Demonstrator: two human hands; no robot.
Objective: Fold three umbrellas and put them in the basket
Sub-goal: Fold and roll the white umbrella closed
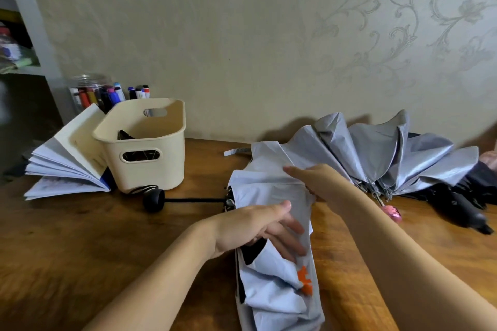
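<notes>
A pale blue-white umbrella [271,191] with an orange mark lies collapsed on the wooden table, its black shaft and round handle [153,199] pointing left toward the cream basket [150,166]. My left hand [266,231] presses flat on the canopy folds near the middle, fingers spread. My right hand [314,177] rests on the folds farther back, holding fabric. A silver umbrella [390,158] with a pink handle lies half-open at the right. A black umbrella [468,209] lies beside it. Something dark sits inside the basket.
An open book [67,166] leans against the basket's left side. A jar of markers [107,94] stands behind it by the wall. A white shelf unit [24,21] is at the far left. Another person's hand [488,160] shows at the right edge.
</notes>
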